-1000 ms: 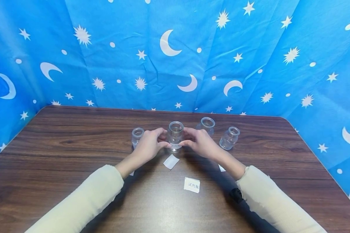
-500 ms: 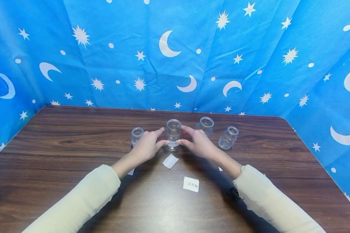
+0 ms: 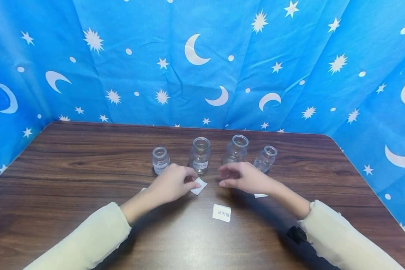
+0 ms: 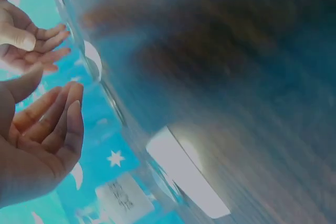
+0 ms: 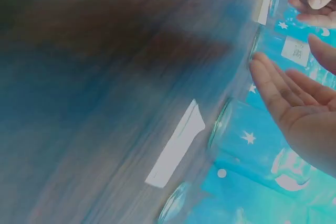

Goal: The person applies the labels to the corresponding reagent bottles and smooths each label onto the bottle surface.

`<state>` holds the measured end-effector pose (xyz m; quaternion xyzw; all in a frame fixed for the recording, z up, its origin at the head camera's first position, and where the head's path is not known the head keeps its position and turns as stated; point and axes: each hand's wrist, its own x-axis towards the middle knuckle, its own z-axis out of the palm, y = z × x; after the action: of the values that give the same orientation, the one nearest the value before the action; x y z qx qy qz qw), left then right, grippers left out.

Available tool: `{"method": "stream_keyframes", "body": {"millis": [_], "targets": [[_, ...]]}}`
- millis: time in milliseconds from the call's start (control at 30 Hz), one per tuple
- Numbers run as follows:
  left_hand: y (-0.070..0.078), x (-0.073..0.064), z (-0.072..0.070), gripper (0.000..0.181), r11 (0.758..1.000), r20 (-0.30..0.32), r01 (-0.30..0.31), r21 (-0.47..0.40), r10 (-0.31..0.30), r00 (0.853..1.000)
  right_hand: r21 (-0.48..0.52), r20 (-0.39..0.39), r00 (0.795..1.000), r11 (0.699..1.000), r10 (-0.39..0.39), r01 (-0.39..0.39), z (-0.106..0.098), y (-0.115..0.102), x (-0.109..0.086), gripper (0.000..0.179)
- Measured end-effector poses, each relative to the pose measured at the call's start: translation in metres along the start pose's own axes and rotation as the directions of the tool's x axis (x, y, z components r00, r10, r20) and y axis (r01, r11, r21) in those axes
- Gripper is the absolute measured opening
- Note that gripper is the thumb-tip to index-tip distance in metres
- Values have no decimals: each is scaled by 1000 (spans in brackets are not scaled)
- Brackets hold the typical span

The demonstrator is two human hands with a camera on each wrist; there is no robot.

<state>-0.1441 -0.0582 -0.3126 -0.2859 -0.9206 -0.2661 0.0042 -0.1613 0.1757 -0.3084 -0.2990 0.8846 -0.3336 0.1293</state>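
A glass jar [image 3: 200, 150] with a white label [image 3: 200, 165] in Chinese characters stands upright on the table. My left hand [image 3: 172, 183] is in front and to its left, fingers loosely bent and holding nothing; in the head view its thumb overlaps a small white paper slip [image 3: 200, 188], and I cannot tell if they touch. Loosely curved too, my right hand [image 3: 248, 179] hovers in front of an unlabelled round jar [image 3: 237, 148]. Both wrist views show bare palms, the left hand [image 4: 44, 140] and the right hand [image 5: 299, 108], with nothing between the fingers.
Left of the labelled jar stands a smaller labelled jar [image 3: 160, 161]; a small unlabelled one [image 3: 265, 160] is at the right. A printed stack of paper labels [image 3: 221, 213] lies nearer me. Another white slip [image 3: 260, 195] shows under the right forearm. A blue curtain [image 3: 138, 67] backs the wooden table.
Both hands have let go of the middle jar and drawn back toward me, the right one also moving right. The jar stays standing with its label now in full view.
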Motion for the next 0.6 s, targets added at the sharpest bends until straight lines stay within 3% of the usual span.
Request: {"method": "stream_keyframes", "body": {"millis": [133, 233, 400, 600], "targets": [[8, -2, 9, 25, 994, 88, -90, -58, 95, 992, 85, 99, 995, 996, -19, 11, 6, 2, -18, 28], [12, -3, 17, 29, 989, 145, -130, -75, 140, 979, 142, 118, 993, 990, -23, 6, 14, 2, -31, 25], [17, -4, 29, 35, 985, 202, -161, -62, 170, 965, 123, 41, 997, 991, -61, 56, 29, 2, -46, 24], [23, -6, 41, 36, 991, 229, -133, 0, 129, 965, 1, -46, 995, 996, -92, 92, 41, 2, -53, 28]]}}
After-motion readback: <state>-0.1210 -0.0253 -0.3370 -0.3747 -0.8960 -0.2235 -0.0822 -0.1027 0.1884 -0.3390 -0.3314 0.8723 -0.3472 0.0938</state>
